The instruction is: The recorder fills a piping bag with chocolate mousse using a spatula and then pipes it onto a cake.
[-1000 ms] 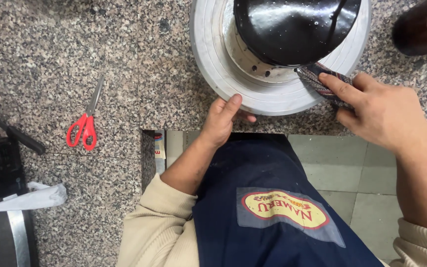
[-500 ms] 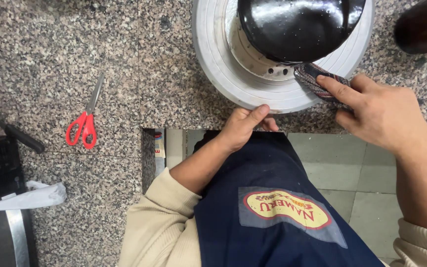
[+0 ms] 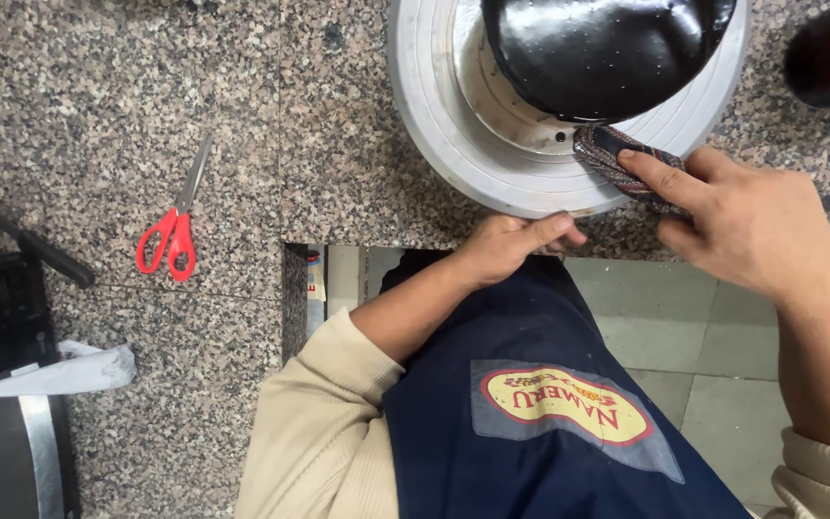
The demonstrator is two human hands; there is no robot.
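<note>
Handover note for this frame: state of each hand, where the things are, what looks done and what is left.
Right hand: fingers press a dark folded cloth onto the inner ledge of the round white metal ring, beside the black wok that sits in it.
Left hand: at the granite counter edge just below the ring, holding nothing that shows.
Red-handled scissors lie untouched to the left.
Done: cannot tell how much of the ring is wiped.
Left: the rest of the ring, likely.
</note>
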